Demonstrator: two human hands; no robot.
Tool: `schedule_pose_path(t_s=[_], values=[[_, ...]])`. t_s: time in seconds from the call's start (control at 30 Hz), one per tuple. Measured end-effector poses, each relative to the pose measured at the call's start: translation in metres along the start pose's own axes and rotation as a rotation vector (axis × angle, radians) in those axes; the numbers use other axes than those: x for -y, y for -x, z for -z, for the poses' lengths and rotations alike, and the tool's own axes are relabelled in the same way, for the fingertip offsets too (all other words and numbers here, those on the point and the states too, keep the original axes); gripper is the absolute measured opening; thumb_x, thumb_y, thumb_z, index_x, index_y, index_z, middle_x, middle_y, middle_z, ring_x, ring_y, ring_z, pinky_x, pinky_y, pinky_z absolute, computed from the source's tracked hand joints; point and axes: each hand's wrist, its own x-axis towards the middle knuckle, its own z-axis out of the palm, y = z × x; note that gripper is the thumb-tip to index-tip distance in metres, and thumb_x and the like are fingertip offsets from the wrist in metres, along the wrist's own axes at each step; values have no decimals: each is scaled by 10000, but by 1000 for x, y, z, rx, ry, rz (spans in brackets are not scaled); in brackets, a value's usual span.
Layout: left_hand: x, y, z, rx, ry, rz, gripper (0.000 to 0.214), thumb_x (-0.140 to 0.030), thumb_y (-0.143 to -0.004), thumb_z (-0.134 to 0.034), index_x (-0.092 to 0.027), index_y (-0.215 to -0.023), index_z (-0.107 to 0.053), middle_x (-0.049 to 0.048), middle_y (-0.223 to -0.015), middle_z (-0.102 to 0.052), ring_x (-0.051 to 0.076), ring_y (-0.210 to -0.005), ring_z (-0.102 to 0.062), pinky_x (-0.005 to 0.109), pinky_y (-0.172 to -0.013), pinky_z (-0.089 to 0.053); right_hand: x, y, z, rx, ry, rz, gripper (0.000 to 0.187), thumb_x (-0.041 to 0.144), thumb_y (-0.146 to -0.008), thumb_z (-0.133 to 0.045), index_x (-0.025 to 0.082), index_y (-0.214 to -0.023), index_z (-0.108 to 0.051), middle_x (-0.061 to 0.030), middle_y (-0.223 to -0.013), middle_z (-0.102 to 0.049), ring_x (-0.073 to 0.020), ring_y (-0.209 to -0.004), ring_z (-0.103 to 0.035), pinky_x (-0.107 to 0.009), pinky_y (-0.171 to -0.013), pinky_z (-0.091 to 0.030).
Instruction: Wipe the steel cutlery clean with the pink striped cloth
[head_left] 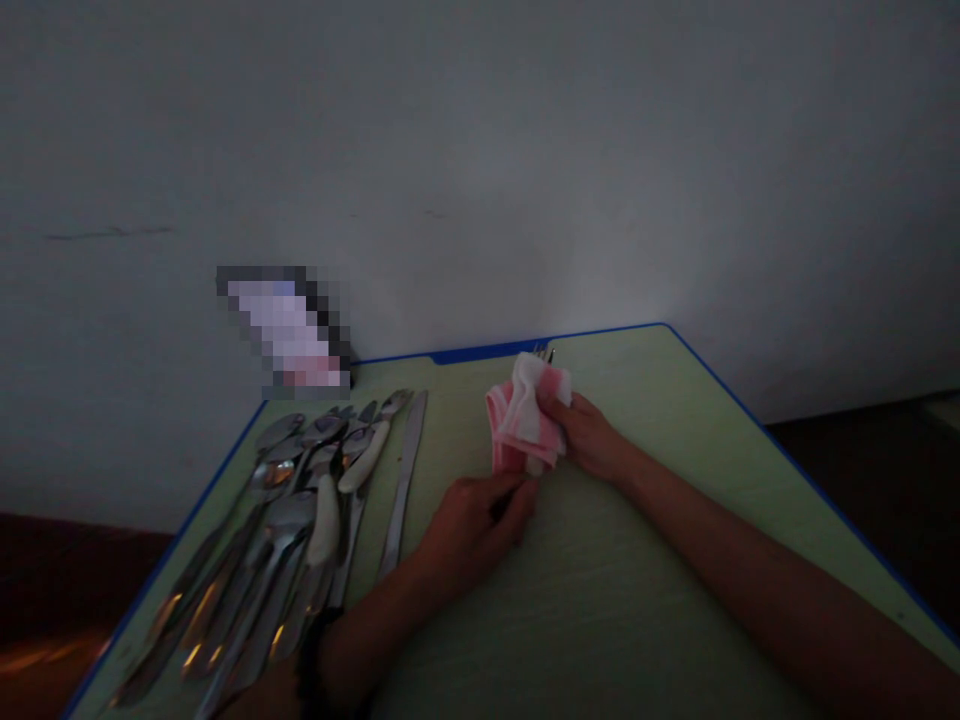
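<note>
Nearest, lower left: dark band (309, 660) on the left wrist, overlapping the handle ends of a cutlery pile (281, 540). Pile mixed, spoons and other metal pieces overlapping, handles toward the lower left; two pale-handled pieces (325, 525) lay among them. A single knife (405, 480) lay just right of the pile, lower end beside the left forearm, which crowded this side.

Left hand (476, 520), centre: fingers curled together at the lower edge of a pink-and-white cloth (529, 410); could not tell what, if anything, they gripped. Right hand (589, 435): fingers clamped on the cloth's right side, cloth bunched at frame centre. Metal tips (552, 355) showed just above it.

Farther, left: a pixelated upright object (289, 330) near the bench's far left corner.

Bench (600, 610): pale green top, blue edging (766, 428), dim light. Green surface showed between the forearms and right of the right one. Dark floor (885, 480) lay beyond the right edge. Grey wall (480, 180), faintly marked, stood behind the far edge.
</note>
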Motion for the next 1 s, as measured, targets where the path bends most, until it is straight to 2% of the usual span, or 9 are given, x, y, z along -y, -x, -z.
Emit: schedule_pose_path(t_s=[0.13, 0.27, 0.33, 0.4, 0.5, 0.67, 0.8, 0.87, 1.0], values=[[2, 1, 3, -127, 96, 15, 331, -340, -897, -386, -167, -623, -455, -54, -518, -425, 79, -470, -416, 198, -475, -310, 2, -3, 0, -109, 11, 12, 357, 517, -696, -609, 164, -745, -584, 8, -639, -579, -107, -570, -499, -227, -554, -403], [6, -1, 2, -340, 443, 121, 262, -401, -902, -355, -192, -751, -404, -71, -577, -347, 73, -460, -340, 178, -431, -289, 8, 4, -4, -60, 307, 35, 323, 473, -736, -573, 162, -653, -540, 37, -537, -479, -80, -473, -399, -203, -443, -303], [9, -2, 1, -384, 559, 133, 265, -432, -904, -337, -200, -786, -388, -73, -598, -329, 70, -461, -320, 169, -422, -286, 10, 8, -6, 3, 475, 62, 304, 443, -748, -563, 159, -642, -539, 37, -530, -466, -78, -468, -387, -203, -435, -290], [13, -3, -1, -356, 561, 121, 305, -473, -902, -309, -196, -817, -404, -66, -608, -346, 74, -469, -326, 176, -424, -298, 10, 11, -8, 105, 611, 76, 282, 416, -753, -558, 155, -649, -551, 30, -549, -481, -83, -484, -404, -202, -445, -303], [18, -2, -2, -289, 435, 135, 411, -525, -892, -270, -167, -823, -458, -32, -615, -419, 92, -491, -372, 196, -422, -304, 12, 13, -9, 289, 782, 86, 250, 381, -766, -548, 152, -669, -572, 21, -581, -504, -86, -510, -429, -198, -463, -327], [19, -1, 0, -258, 288, 173, 534, -529, -903, -199, -156, -611, -443, -17, -532, -403, 96, -473, -368, 211, -408, -256, 26, 13, -4, 520, 898, -20, 250, 371, -772, -537, 150, -672, -597, 27, -555, -507, -78, -473, -417, -185, -434, -325], [10, 3, 1, -155, 70, 62, 564, -457, -930, -174, -146, -602, -511, -27, -482, -377, 98, -449, -360, 225, -432, -237, 43, 14, 4, 632, 977, -178, 256, 384, -768, -538, 152, -707, -631, 22, -562, -555, -79, -456, -451, -176, -415, -335], [6, 4, 0, -89, -67, -3, 543, -416, -937, -194, -150, -601, -527, -18, -496, -430, 105, -464, -407, 231, -468, -266, 50, 15, 6, 674, 1026, -256, 265, 396, -764, -543, 156, -726, -649, 20, -567, -579, -82, -452, -467, -176, -411, -340], [2, 3, 0, -69, -222, -2, 499, -364, -948, -203, -163, -626, -527, -9, -525, -515, 112, -471, -452, 238, -492, -281, 59, 17, 4, 808, 1135, -264, 250, 379, -750, -569, 159, -746, -688, 22, -557, -594, -84, -455, -475, -173, -401, -326]])
